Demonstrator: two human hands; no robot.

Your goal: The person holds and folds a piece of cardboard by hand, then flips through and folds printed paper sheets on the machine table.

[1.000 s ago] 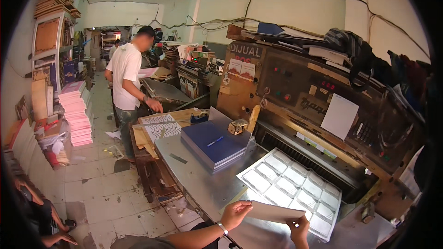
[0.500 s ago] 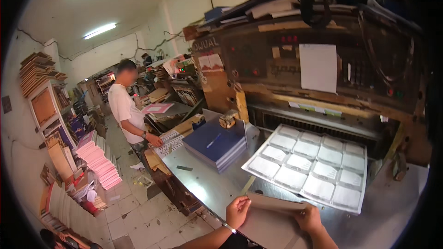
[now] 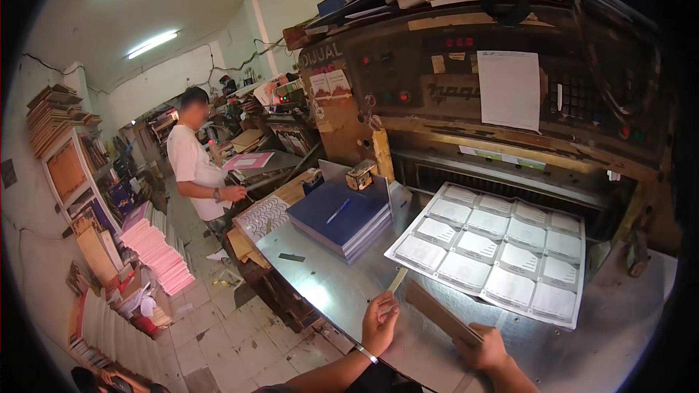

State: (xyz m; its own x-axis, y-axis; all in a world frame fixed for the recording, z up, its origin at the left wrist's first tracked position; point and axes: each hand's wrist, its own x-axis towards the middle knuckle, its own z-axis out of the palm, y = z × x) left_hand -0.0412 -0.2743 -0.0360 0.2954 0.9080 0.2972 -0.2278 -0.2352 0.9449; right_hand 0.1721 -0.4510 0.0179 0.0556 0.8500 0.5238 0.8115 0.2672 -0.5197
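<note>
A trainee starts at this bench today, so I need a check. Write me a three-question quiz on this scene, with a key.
1. Which of the person's own hands grips the brown board?

2. True or false: a pen lies on top of the dark blue stack.

3. Seen from the person's side, where does the printed sheet lie?
A) to the left of the dark blue stack
B) to the right of the dark blue stack
C) on top of the dark blue stack

Key:
1. The right hand.
2. True.
3. B.
</note>
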